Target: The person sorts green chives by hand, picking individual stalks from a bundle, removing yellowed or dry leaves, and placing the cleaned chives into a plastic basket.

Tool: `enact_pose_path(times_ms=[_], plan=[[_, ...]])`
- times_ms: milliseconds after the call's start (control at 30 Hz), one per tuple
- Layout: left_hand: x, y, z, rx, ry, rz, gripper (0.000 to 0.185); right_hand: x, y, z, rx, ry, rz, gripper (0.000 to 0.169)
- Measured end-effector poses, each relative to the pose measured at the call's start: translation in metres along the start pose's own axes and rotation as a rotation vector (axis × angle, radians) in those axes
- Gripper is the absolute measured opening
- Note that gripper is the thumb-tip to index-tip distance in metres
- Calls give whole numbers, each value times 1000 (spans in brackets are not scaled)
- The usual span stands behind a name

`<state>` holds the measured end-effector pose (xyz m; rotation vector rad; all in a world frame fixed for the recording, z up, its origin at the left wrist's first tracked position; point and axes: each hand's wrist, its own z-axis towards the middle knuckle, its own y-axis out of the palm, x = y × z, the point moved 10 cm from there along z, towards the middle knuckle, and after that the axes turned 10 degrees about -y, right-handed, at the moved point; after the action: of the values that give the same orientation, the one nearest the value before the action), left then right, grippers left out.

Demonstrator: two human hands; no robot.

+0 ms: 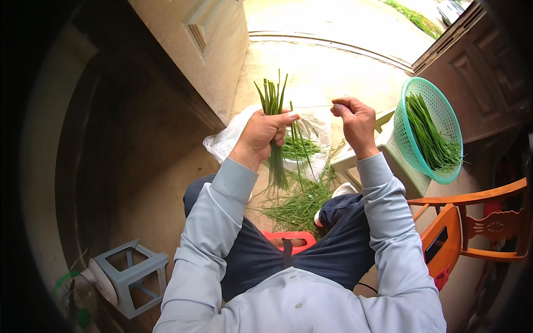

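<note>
My left hand (266,131) grips an upright bunch of green chives (272,98), the cut ends pointing away from me. A few separate stalks hang beside the bunch, by my left thumb. To the right, my right hand (357,123) has its thumb and forefinger pinched on what looks like a thin pale strand, which stretches leftward. Beneath my hands, more chives (302,147) lie on a white plastic bag (227,139). A loose heap of green trimmings (297,208) is spread on the floor between my feet.
A turquoise colander (433,177) holding chives (431,133) sits on a pale plastic stool (399,158) at right. Nearby, a wooden chair (447,224) carries a dark phone-like device (436,244). A grey-blue stool (133,279) is at lower left. Door leaves (212,54) flank the bright doorway.
</note>
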<state>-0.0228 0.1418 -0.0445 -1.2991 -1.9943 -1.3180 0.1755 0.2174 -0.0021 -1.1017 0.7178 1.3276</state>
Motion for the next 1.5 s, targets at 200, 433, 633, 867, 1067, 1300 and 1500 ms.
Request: enact_pose_path(times_ms=[200,433,633,867,1067,1300,1500], plan=[[4,0,-4,12,23,47,17,-18,37,-9,-223,-188,-148,25],[4,3,-1,1,51,66,16,2,82,-45,-382,277,470,15],[-1,3,2,2,37,59,15,2,79,-42,-312,254,502,12],[0,5,2,15,76,53,16,4,75,-40,-311,187,414,14],[4,6,-4,23,93,127,17,2,65,-36,-285,123,305,15],[3,9,-5,-23,79,112,20,-8,53,-30,-185,80,306,16],[4,7,-4,-20,86,149,20,-15,45,-26,-162,46,273,17]])
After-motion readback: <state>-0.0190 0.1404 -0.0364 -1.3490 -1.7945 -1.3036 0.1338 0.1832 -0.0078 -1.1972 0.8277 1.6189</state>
